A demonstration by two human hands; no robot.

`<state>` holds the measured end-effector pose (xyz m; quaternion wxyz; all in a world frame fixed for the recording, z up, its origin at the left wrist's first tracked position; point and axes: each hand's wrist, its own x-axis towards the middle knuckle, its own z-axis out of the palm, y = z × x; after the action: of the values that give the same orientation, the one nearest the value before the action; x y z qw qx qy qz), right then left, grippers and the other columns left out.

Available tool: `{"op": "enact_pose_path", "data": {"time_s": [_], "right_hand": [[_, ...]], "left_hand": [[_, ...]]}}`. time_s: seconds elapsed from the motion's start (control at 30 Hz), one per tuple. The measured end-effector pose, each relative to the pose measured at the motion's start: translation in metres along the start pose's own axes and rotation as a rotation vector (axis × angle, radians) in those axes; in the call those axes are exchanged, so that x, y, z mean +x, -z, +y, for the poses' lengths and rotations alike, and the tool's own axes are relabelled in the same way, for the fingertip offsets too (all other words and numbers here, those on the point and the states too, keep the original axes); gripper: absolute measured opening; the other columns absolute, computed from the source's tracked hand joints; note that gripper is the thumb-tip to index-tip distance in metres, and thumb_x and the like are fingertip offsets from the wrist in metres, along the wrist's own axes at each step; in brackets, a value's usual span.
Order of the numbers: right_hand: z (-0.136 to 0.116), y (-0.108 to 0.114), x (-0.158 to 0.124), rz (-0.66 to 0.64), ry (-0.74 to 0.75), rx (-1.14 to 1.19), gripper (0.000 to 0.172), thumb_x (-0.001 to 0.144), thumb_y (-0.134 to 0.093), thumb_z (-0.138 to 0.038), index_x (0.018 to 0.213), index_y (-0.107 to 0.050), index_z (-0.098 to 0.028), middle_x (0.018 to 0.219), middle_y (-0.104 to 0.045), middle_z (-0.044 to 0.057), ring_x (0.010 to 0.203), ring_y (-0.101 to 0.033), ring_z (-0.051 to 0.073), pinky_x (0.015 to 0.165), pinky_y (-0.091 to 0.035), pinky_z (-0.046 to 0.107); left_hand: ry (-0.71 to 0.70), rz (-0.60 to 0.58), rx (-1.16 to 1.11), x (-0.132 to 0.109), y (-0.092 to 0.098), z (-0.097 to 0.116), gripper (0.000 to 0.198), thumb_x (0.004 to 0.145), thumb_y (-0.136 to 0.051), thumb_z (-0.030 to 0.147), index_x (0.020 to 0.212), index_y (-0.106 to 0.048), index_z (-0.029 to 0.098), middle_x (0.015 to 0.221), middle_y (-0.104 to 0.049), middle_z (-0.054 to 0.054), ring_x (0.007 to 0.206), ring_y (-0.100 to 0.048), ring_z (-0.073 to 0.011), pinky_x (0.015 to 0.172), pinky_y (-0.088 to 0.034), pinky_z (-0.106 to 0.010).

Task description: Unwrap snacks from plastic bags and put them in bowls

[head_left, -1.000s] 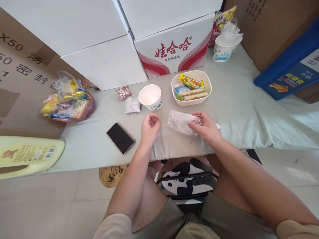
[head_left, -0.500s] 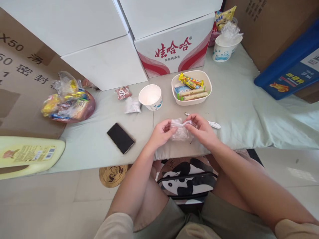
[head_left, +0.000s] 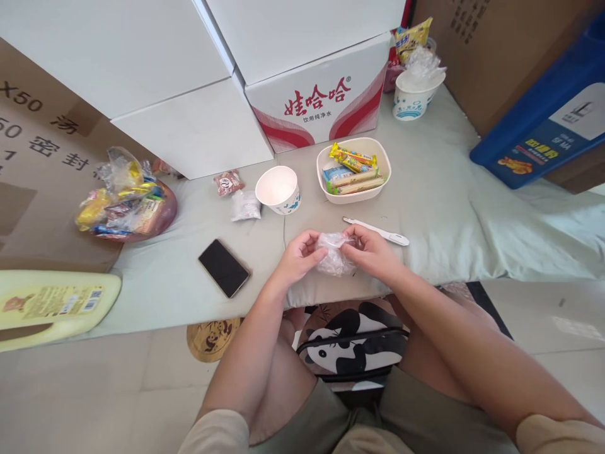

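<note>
Near the front edge of the cloth-covered surface, my left hand (head_left: 302, 255) and my right hand (head_left: 371, 252) pinch the two sides of a clear plastic bag (head_left: 335, 261). The bag is crumpled, and what it contains, if anything, I cannot make out. Just beyond my right hand lies a white utility knife (head_left: 378, 231). A white paper bowl (head_left: 278, 190) with blue print stands farther back, its inside bare. To its right, an oval white tub (head_left: 354, 197) holds several wrapped snack sticks (head_left: 357, 181). Beside the bowl are a small white packet (head_left: 246, 206) and a reddish packet (head_left: 229, 183).
A black phone (head_left: 224, 268) lies to the left. Behind it, a pink bowl (head_left: 167, 211) overflows with wrapped snacks. White boxes (head_left: 316, 94) line the back. A paper bowl stuffed with plastic (head_left: 413, 98) stands back right, near a blue container (head_left: 539, 132). A yellow jug (head_left: 61, 302) lies front left.
My fingers have shifted on the plastic bag, and its upper part now looks more bunched and spread. The right hand has drawn slightly away from the utility knife. The camera view has shifted a little.
</note>
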<state>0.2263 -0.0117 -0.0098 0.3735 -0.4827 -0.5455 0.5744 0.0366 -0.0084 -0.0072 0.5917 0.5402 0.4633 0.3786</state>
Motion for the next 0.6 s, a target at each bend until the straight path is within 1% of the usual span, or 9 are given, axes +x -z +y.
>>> {"op": "enact_pose_path", "data": {"time_s": [0.07, 0.1, 0.17, 0.23, 0.37, 0.4, 0.43, 0.53, 0.6], "right_hand": [[0.002, 0.001, 0.0, -0.035, 0.01, -0.02, 0.022, 0.073, -0.06, -0.039, 0.083, -0.053, -0.021, 0.067, -0.05, -0.004, 0.057, -0.042, 0.011, 0.054, -0.033, 0.026], [0.002, 0.002, 0.0, -0.047, 0.018, -0.028, 0.021, 0.074, -0.059, -0.039, 0.083, -0.053, -0.021, 0.067, -0.05, -0.004, 0.057, -0.042, 0.011, 0.054, -0.034, 0.026], [0.003, 0.003, -0.001, -0.049, 0.034, -0.036, 0.021, 0.075, -0.058, -0.04, 0.084, -0.054, -0.021, 0.068, -0.051, -0.004, 0.058, -0.044, 0.012, 0.055, -0.034, 0.026], [0.003, 0.005, -0.001, -0.044, 0.047, -0.028, 0.02, 0.077, -0.057, -0.04, 0.083, -0.053, -0.021, 0.07, -0.052, -0.003, 0.06, -0.046, 0.012, 0.057, -0.036, 0.027], [0.003, 0.01, 0.001, -0.045, 0.057, -0.012, 0.015, 0.079, -0.056, -0.036, 0.078, -0.051, -0.022, 0.07, -0.053, -0.003, 0.064, -0.049, 0.013, 0.062, -0.04, 0.028], [0.003, 0.01, 0.002, -0.046, 0.053, -0.007, 0.014, 0.079, -0.055, -0.036, 0.078, -0.051, -0.022, 0.069, -0.052, -0.003, 0.064, -0.049, 0.013, 0.062, -0.04, 0.028], [0.004, 0.01, 0.003, -0.045, 0.049, -0.001, 0.014, 0.079, -0.055, -0.035, 0.078, -0.051, -0.022, 0.069, -0.052, -0.003, 0.064, -0.048, 0.013, 0.062, -0.039, 0.028], [0.006, 0.009, 0.006, -0.034, 0.043, 0.004, 0.013, 0.079, -0.053, -0.034, 0.077, -0.051, -0.022, 0.068, -0.051, -0.003, 0.063, -0.048, 0.013, 0.061, -0.039, 0.028], [0.008, 0.007, 0.009, -0.03, 0.043, -0.009, 0.012, 0.079, -0.052, -0.034, 0.077, -0.051, -0.022, 0.067, -0.051, -0.003, 0.063, -0.047, 0.013, 0.061, -0.039, 0.028]], "left_hand": [[0.016, -0.01, 0.02, 0.002, -0.004, 0.0, 0.046, 0.068, -0.079, 0.057, 0.083, -0.06, 0.017, 0.07, -0.06, 0.001, 0.062, -0.054, -0.0107, 0.059, -0.044, -0.023], [0.014, 0.007, 0.033, 0.003, -0.006, -0.001, 0.045, 0.07, -0.077, 0.057, 0.081, -0.06, 0.017, 0.068, -0.058, 0.002, 0.059, -0.052, -0.0101, 0.058, -0.043, -0.022], [-0.017, 0.084, 0.055, 0.005, -0.005, -0.001, 0.044, 0.072, -0.075, 0.057, 0.079, -0.059, 0.017, 0.065, -0.057, 0.003, 0.056, -0.05, -0.0094, 0.055, -0.041, -0.022], [-0.092, 0.227, 0.071, 0.005, 0.001, -0.001, 0.042, 0.072, -0.075, 0.055, 0.078, -0.058, 0.018, 0.066, -0.057, 0.003, 0.057, -0.05, -0.0092, 0.054, -0.04, -0.021], [-0.309, 0.655, 0.116, 0.003, 0.03, 0.002, 0.036, 0.074, -0.074, 0.049, 0.078, -0.056, 0.018, 0.065, -0.053, 0.005, 0.056, -0.046, -0.0069, 0.055, -0.037, -0.019], [-0.347, 0.735, 0.136, 0.003, 0.038, 0.004, 0.035, 0.073, -0.074, 0.046, 0.079, -0.055, 0.018, 0.066, -0.052, 0.005, 0.056, -0.045, -0.0064, 0.055, -0.036, -0.019], [-0.365, 0.78, 0.152, 0.004, 0.046, 0.006, 0.035, 0.07, -0.077, 0.044, 0.08, -0.055, 0.018, 0.067, -0.053, 0.005, 0.057, -0.045, -0.0063, 0.056, -0.037, -0.019], [-0.342, 0.778, 0.142, 0.01, 0.065, 0.017, 0.039, 0.06, -0.08, 0.038, 0.082, -0.054, 0.019, 0.069, -0.055, 0.005, 0.057, -0.047, -0.0072, 0.057, -0.039, -0.021], [-0.332, 0.769, 0.16, 0.017, 0.073, 0.026, 0.035, 0.063, -0.077, 0.039, 0.078, -0.052, 0.019, 0.067, -0.054, 0.004, 0.055, -0.046, -0.0082, 0.055, -0.038, -0.022]]}}
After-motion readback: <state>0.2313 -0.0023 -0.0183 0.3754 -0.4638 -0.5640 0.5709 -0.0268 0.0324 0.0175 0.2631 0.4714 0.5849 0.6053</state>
